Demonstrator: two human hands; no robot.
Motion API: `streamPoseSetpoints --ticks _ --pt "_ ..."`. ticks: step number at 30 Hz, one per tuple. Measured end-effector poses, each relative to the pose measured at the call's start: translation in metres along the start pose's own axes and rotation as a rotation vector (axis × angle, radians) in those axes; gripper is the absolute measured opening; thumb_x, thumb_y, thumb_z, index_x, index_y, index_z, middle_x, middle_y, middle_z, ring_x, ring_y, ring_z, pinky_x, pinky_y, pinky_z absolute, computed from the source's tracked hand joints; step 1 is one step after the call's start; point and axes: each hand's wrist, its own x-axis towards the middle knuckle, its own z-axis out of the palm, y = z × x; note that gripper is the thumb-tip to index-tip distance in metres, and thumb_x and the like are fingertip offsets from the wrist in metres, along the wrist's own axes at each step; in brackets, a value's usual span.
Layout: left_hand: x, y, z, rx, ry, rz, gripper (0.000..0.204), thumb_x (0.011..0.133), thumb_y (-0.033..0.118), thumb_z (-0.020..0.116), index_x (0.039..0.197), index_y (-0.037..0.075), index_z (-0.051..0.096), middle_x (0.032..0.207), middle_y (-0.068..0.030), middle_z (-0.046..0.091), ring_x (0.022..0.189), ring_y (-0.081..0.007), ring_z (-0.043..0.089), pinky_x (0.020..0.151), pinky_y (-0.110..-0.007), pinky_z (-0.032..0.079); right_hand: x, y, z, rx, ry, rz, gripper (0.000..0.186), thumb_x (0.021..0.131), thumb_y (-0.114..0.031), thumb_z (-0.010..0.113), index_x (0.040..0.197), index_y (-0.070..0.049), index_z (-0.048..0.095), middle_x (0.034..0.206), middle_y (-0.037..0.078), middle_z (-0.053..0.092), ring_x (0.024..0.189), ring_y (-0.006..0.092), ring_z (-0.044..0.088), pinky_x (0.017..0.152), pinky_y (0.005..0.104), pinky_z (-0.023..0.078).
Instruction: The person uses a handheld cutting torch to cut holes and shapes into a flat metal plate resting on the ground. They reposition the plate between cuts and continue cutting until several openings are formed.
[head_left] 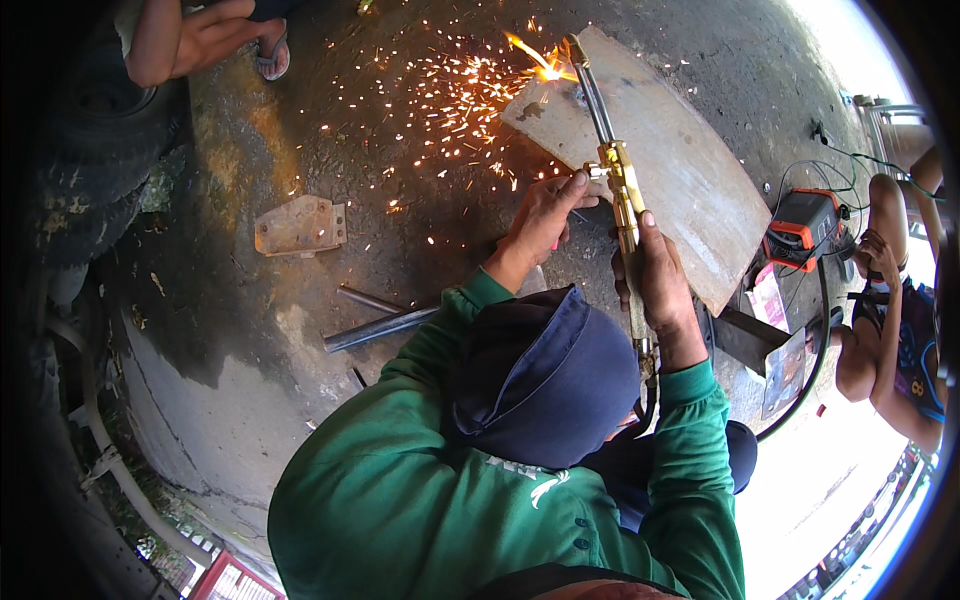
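My green-sleeved right hand is closed around the handle of a long brass-and-steel cutting torch. My left hand is farther up, pinched at the torch's side valve. The nozzle angles over the upper left corner of a weathered steel plate, where a yellow flame flares and sparks spray leftward across the floor. Dark navy fabric bulges below my hands, hiding part of the floor and hose.
Tyres line the left. Another person's bare leg is upper left; another person crouches at right beside an orange-black machine with cables. A rusty bracket and steel tubes lie on the stained concrete.
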Motion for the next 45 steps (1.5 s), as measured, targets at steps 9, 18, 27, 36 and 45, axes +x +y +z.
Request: streamPoseSetpoints --ticks 9,18,27,36,45 --pt "0.002 -0.004 -0.001 0.018 -0.003 -0.014 0.074 0.099 0.065 0.052 0.121 -0.004 0.066 0.123 -0.0140 0.071 0.120 -0.0213 0.067 0.047 -0.020 0.039 0.001 0.000 0.000 0.003 -0.006 0.002 0.064 0.107 -0.060 0.033 0.113 -0.004 0.063 0.066 0.004 0.054 0.045 0.0146 0.050 0.041 0.0288 0.040" --pt "-0.001 -0.001 0.002 0.005 -0.012 0.011 0.077 0.099 0.067 0.050 0.127 -0.004 0.064 0.124 -0.0142 0.071 0.118 -0.0204 0.067 0.047 -0.019 0.039 0.000 -0.002 0.000 0.003 -0.009 0.011 0.064 0.106 -0.061 0.033 0.114 -0.005 0.063 0.065 0.004 0.054 0.045 0.0148 0.050 0.041 0.0291 0.040" --pt "0.000 -0.003 0.005 -0.075 0.019 0.020 0.063 0.100 0.060 0.056 0.117 0.001 0.073 0.114 -0.0089 0.075 0.112 -0.0185 0.067 0.049 -0.020 0.041 0.002 0.000 0.000 0.012 -0.020 -0.016 0.064 0.107 -0.060 0.033 0.112 -0.004 0.063 0.065 0.005 0.055 0.044 0.0151 0.049 0.041 0.0293 0.040" --pt "0.001 -0.007 0.003 -0.073 0.030 0.021 0.070 0.099 0.062 0.056 0.122 -0.003 0.069 0.116 -0.0138 0.073 0.111 -0.0160 0.067 0.048 -0.019 0.040 0.001 -0.001 0.000 -0.010 -0.012 -0.010 0.065 0.107 -0.060 0.032 0.112 -0.004 0.063 0.064 0.005 0.054 0.043 0.0155 0.049 0.040 0.0292 0.040" --pt "0.003 -0.010 0.002 -0.060 0.026 0.037 0.072 0.097 0.065 0.056 0.123 -0.001 0.070 0.114 -0.0227 0.073 0.065 -0.0082 0.064 0.044 -0.020 0.039 -0.001 -0.002 0.001 -0.020 -0.011 -0.001 0.066 0.106 -0.062 0.033 0.112 -0.003 0.063 0.064 0.005 0.054 0.043 0.0147 0.049 0.040 0.0291 0.040"
